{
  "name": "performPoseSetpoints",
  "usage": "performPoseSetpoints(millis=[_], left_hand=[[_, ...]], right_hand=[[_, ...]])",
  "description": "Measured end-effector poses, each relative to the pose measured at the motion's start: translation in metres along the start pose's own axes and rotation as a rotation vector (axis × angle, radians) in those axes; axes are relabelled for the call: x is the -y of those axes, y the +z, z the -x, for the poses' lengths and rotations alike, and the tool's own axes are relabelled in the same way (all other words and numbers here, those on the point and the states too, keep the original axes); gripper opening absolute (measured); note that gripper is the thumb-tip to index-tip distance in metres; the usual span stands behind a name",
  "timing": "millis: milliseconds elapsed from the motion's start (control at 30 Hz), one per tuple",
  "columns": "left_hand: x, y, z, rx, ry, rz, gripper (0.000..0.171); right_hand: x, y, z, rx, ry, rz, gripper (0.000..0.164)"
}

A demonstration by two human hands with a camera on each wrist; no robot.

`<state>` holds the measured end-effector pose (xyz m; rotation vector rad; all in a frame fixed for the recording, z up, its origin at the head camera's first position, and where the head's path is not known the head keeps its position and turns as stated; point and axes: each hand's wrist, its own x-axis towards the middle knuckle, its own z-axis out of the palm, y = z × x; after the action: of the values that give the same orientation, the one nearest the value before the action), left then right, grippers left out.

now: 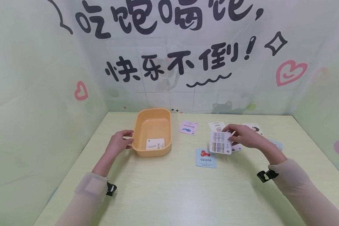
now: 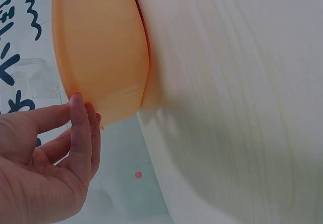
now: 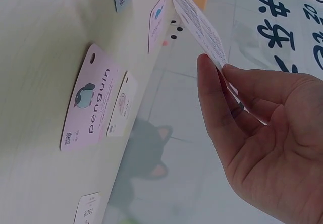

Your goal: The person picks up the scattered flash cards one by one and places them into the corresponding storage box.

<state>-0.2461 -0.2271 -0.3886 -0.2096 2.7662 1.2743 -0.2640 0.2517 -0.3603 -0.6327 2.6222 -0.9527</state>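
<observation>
My right hand (image 1: 244,135) pinches a white-backed flash card (image 1: 220,142) between thumb and fingers, raised over the table, its printed back facing me. In the right wrist view the same card (image 3: 197,24) slants up from the fingertips. My left hand (image 1: 120,142) grips the left rim of an orange plastic basin (image 1: 151,153); the left wrist view shows thumb and fingertips at its edge. Inside the basin lies an "arm" card (image 1: 155,143). Just below the held card rests a blue "apple" card (image 1: 206,158). A pink "penguin" card (image 3: 88,98) lies partly behind the held one.
A purple "dolphin" card (image 1: 188,127) lies right of the basin, and an "ear" card (image 1: 216,126) near the back. Beyond my right hand are a card with a face picture (image 1: 255,128) and a blue card (image 1: 276,144). Printed cloth walls (image 1: 158,97) bound the table.
</observation>
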Motion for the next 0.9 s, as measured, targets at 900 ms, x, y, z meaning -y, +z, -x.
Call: performPoseSetpoints(millis=[900], left_hand=[[-0.001,0.001,-0.001,-0.004,-0.008,0.006,0.048]], right_hand=[[0.022,0.002,-0.024,-0.010,-0.025,-0.084,0.035]])
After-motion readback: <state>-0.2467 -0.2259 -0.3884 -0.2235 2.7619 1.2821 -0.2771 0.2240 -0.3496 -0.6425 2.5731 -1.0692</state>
